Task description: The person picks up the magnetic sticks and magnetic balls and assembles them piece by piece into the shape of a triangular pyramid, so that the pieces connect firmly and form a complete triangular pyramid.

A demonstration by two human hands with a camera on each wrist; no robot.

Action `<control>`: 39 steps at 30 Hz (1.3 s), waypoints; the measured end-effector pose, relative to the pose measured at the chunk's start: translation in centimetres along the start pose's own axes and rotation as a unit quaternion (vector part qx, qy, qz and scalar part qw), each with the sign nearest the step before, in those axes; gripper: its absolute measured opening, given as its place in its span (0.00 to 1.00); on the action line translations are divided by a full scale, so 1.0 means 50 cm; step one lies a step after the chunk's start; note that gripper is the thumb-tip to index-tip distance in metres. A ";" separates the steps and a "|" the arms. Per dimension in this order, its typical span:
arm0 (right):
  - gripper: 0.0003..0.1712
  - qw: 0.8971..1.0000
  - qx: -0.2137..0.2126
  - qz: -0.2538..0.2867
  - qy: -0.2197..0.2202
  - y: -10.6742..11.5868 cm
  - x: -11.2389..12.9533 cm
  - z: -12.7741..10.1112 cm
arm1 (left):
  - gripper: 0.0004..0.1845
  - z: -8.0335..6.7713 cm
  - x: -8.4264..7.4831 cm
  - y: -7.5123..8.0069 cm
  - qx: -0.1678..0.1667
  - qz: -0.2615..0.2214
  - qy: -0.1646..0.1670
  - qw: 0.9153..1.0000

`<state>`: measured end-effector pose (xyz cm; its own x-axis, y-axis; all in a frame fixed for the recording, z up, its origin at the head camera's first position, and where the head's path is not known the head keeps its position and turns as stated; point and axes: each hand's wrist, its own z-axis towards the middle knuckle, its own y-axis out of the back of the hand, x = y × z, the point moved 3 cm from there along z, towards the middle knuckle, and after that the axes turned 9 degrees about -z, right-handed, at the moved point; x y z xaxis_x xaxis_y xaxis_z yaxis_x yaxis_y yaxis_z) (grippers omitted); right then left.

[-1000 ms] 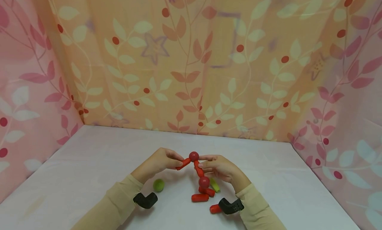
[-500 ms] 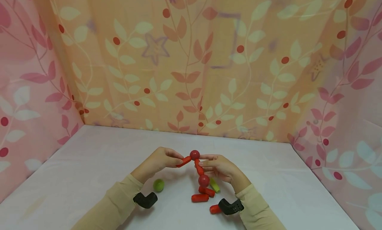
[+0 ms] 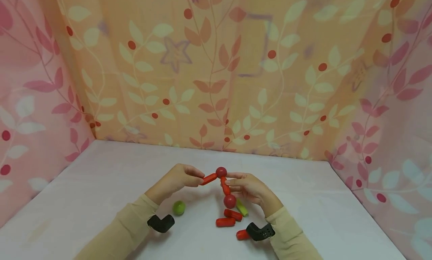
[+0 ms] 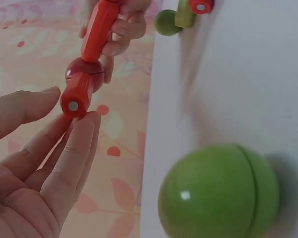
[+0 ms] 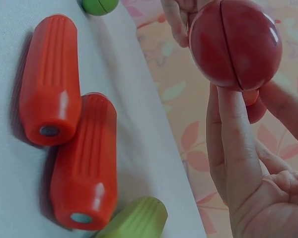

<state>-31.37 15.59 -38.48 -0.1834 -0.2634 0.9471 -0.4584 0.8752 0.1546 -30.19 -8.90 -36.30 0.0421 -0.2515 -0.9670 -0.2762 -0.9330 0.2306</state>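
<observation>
A chain of magnetic toy pieces hangs between my hands above the white table (image 3: 101, 185). My left hand (image 3: 201, 178) pinches the outer end of a red rod (image 3: 208, 179) that joins a red ball (image 3: 221, 172) at the top. My right hand (image 3: 227, 180) pinches a second red rod (image 3: 224, 186) that slopes down from that ball to a lower red ball (image 3: 230, 201). The left wrist view shows the rod's end (image 4: 77, 96) between my fingertips (image 4: 79, 134). In the right wrist view the lower red ball (image 5: 236, 44) hangs by my fingers (image 5: 233, 148).
Under the chain lie three loose red rods (image 3: 233, 214) (image 3: 225, 222) (image 3: 242, 235) and a green rod (image 3: 242, 208). A green ball (image 3: 179, 207) sits by my left wrist. Patterned curtains wall the table at the back and on both sides.
Both hands and the chain have risen slightly, so the lower red ball hangs a little higher above the loose rods. Both grips are unchanged.
</observation>
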 end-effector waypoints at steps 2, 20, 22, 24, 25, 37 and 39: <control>0.29 1.000 0.000 0.004 0.001 0.001 0.003 0.002 | 0.12 0.001 0.000 0.006 0.001 0.003 0.001 1.000; 0.28 1.000 0.001 0.017 -0.009 -0.002 -0.010 0.007 | 0.18 -0.052 0.062 0.056 -0.001 0.057 0.047 0.997; 0.28 1.000 0.002 0.017 -0.010 -0.002 -0.010 0.006 | 0.16 -0.057 0.071 0.061 -0.009 0.059 0.056 0.997; 0.28 1.000 0.003 0.018 -0.010 -0.002 -0.009 0.006 | 0.16 -0.061 0.078 0.065 -0.016 0.063 0.066 0.996; 0.28 1.000 0.002 0.018 -0.010 -0.002 -0.008 0.005 | 0.15 -0.063 0.080 0.067 -0.019 0.065 0.070 0.995; 0.28 1.000 -0.001 0.025 -0.013 0.001 -0.005 0.004 | 0.16 -0.081 0.098 0.066 0.022 0.072 0.071 0.995; 0.28 1.000 -0.003 0.024 -0.013 0.001 -0.006 0.005 | 0.16 -0.083 0.099 0.065 0.028 0.070 0.066 0.995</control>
<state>-31.54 15.62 -38.80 -0.2273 -0.2306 0.9461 -0.4432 0.8896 0.1103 -26.89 -14.24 -39.88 0.1242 -0.4123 -0.9025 -0.3418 -0.8717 0.3512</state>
